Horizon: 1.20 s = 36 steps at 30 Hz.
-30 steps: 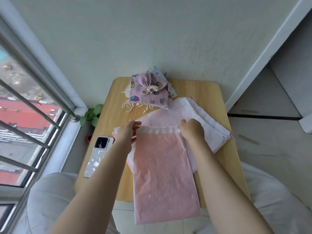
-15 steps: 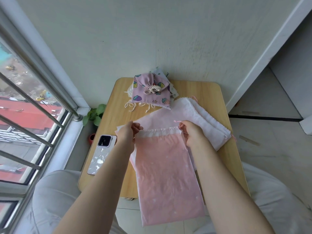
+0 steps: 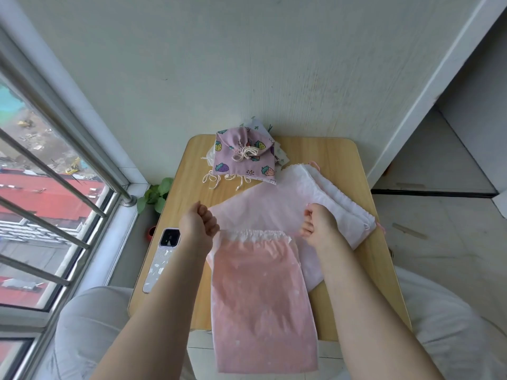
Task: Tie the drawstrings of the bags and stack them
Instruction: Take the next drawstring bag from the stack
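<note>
On the small wooden counter (image 3: 334, 165) by the window, the pink bag (image 3: 260, 303) lies lengthwise toward the person, its gathered mouth running left-right between the left hand (image 3: 198, 224) and right hand (image 3: 318, 224), whose curled fingers apparently pinch drawstring ends too thin to see.

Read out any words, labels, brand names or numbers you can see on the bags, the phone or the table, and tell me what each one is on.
None can be read.
Purple strawberry bag: fruit pictures and small marks along its near edge, too small to read.
Phone: pale shapes on its case, no lettering visible.
Pink bag, white bags, table: no text.
</note>
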### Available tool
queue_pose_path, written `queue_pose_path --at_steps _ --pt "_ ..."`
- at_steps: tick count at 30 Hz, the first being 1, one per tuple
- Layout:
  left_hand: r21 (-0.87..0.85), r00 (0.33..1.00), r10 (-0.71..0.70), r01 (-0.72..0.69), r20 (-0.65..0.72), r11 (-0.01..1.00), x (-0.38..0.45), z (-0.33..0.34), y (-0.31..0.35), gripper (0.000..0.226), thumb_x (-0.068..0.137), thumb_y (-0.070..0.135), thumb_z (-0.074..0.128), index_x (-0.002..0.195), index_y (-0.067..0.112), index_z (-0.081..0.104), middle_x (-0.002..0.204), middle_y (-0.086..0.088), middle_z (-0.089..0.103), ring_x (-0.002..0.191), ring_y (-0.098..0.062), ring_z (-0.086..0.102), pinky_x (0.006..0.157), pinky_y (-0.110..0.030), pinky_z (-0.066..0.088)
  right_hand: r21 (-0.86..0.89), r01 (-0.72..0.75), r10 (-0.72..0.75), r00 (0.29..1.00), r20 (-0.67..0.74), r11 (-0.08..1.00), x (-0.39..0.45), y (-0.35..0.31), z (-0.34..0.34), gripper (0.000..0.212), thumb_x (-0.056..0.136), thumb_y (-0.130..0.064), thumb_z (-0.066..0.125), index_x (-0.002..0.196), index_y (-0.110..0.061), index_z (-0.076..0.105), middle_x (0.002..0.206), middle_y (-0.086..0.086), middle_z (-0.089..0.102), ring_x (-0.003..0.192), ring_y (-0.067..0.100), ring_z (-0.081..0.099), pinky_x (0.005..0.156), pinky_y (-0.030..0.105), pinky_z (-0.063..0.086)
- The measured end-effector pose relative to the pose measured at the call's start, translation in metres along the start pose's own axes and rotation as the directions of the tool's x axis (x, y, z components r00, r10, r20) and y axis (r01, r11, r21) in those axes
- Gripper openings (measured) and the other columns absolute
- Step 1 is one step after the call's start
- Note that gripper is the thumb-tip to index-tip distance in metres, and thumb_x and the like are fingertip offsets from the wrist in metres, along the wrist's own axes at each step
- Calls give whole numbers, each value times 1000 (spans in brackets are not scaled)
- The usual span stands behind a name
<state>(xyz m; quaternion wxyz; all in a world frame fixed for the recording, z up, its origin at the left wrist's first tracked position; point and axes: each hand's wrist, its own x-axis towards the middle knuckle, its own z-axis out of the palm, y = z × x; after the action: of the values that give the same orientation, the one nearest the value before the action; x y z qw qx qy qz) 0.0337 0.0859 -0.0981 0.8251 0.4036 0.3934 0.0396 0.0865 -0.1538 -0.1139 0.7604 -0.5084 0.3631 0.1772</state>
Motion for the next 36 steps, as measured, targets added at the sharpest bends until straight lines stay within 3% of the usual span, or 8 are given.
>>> queue_pose_path --at_steps 3,6,13,20,25,30,32,36 --pt "388 989 151 -134 -13 912 3 -3 -5 39 92 20 41 56 20 28 46 4 24 39 -14 17 43 -20 15 -405 133 -204 969 -137 905 -2 -6 -3 14 84 -13 44 71 -10 47 61 2 40 49 18 30 45 24 26" --pt "625 942 335 -268 11 733 2 -6 -4 28 86 22 44 61 13 35 56 -3 27 52 -17 22 54 -30 18 -669 253 -435 893 -117 699 -2 -9 -10 20 90 -16 44 73 -7 50 67 2 49 60 18 43 55 29 33" --pt "856 842 509 -388 179 342 1 -12 -5 38 94 16 39 60 13 23 57 -3 23 55 -18 22 56 -31 13 -835 366 -671 742 -5 411 2 -1 -17 33 89 -11 43 61 -21 29 59 -6 36 61 18 39 48 27 22" --pt "933 809 540 -342 232 110 3 -14 -10 44 99 21 34 57 10 28 56 -9 36 52 -24 30 50 -31 16 -895 349 -704 708 59 277 7 9 -14 17 90 -14 41 75 -8 46 74 7 55 69 28 51 56 30 33" --pt "937 815 537 -330 219 118 9 -20 -11 42 98 23 34 57 12 26 63 -15 49 50 -23 29 50 -30 15 -889 349 -675 735 63 297 6 9 -15 34 90 -14 42 61 -24 26 64 -4 39 69 23 42 49 27 24" --pt "925 861 432 -355 268 135 8 -11 1 35 96 20 37 63 12 30 61 -2 31 57 -19 26 55 -31 16 -870 420 -594 780 199 259 -4 -4 -6 31 92 -12 41 63 -16 31 61 -1 38 59 19 36 50 30 24" --pt "902 896 358 -360 263 239 7 -1 7 28 96 19 39 70 8 43 68 1 41 60 -19 34 56 -31 23 -837 457 -522 814 256 302 -9 -10 4 26 91 -13 41 66 -11 34 63 1 40 59 18 37 52 30 29" --pt "736 937 149 -340 315 586 -8 28 3 26 98 13 35 88 9 59 68 -2 43 56 -16 38 52 -27 32 -629 569 -381 822 423 530 -34 -7 38 20 87 -14 51 75 1 56 65 0 54 61 15 52 61 28 46"
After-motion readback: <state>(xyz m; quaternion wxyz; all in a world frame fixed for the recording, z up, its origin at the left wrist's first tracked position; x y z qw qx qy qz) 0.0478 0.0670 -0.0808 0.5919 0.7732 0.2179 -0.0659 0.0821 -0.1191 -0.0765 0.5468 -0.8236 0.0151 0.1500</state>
